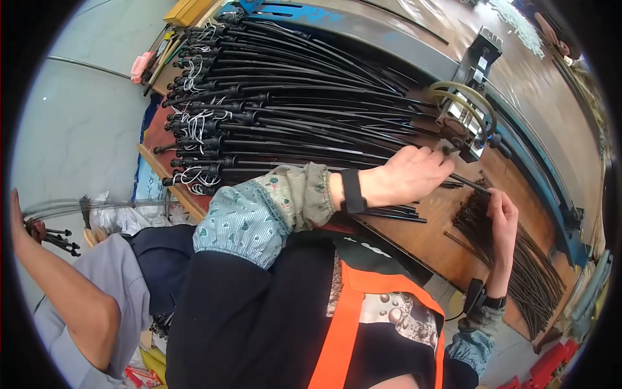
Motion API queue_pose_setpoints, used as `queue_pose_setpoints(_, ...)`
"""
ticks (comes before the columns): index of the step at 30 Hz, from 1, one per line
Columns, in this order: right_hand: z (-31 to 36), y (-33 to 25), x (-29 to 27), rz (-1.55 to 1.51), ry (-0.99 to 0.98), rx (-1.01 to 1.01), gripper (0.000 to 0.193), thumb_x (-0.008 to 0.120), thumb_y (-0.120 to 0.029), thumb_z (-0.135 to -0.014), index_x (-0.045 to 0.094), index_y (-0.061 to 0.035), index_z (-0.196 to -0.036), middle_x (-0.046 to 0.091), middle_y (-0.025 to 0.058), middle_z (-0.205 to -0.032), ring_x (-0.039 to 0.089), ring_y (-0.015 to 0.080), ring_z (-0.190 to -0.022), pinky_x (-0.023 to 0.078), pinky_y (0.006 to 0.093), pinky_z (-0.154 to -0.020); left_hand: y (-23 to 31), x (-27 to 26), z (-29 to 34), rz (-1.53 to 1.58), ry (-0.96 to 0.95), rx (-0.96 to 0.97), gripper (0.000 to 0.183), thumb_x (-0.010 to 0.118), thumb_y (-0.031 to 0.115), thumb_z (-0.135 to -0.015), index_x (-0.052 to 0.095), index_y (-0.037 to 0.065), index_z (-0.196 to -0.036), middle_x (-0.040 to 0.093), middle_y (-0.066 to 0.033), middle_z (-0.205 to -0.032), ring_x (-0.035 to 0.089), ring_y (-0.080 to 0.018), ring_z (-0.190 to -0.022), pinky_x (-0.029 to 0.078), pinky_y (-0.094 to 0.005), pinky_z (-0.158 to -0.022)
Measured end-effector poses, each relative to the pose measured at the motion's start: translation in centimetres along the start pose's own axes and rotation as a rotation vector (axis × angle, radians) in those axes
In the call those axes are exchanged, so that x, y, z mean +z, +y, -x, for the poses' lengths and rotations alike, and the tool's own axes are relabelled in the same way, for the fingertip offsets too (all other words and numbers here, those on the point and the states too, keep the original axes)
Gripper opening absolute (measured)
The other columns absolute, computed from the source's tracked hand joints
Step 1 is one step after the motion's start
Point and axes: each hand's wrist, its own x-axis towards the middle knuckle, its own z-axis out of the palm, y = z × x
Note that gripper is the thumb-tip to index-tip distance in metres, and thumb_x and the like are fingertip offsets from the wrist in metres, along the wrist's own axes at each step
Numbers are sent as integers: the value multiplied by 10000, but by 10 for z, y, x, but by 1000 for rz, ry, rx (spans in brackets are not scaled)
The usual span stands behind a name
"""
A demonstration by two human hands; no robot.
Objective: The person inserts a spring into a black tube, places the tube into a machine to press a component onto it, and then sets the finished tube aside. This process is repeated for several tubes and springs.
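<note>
A thin black rod [472, 184] stretches between my two hands, at the right of the workbench. My left hand [416, 176], with a black band on its wrist, is closed at the rod's left end, right beside the head of a small press [457, 133]. Its fingertips are partly hidden. The other end is pinched between the thumb and fingers of my right hand [503, 212]. Below that hand lies a pile of thin dark rods [518, 272]. Rows of long black rods with thicker fittings and white ties [272, 123] cover the bench to the left.
A blue metal frame [538, 165] runs behind the press, with hoses [476, 97] looping over it. At the left, another person's arm [71, 292] reaches out beside several dark rods. A pink object [141, 67] and a yellow box [188, 11] sit at the bench's far left.
</note>
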Motion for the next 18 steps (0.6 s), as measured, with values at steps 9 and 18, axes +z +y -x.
queue_pose_setpoints(9,43,-1,-18,491,230,-526,329,694,-125,-847,699,-30,-1162,565,103,-784,549,275,-812,447,360,-804,38,-60,-44,16,-495,166,184,605,121,-826,580,72,-1002,621,-120,-863,661,-329,-786,549,-430,-637)
queue_pose_setpoints(18,69,61,-112,654,910,-261,668,846,-338,-751,585,-117,-1324,680,71,-926,671,209,-801,543,302,-668,76,-100,-145,-125,-58,521,282,603,-6,-858,605,59,-1132,561,-136,-863,613,-338,-797,512,-432,-641)
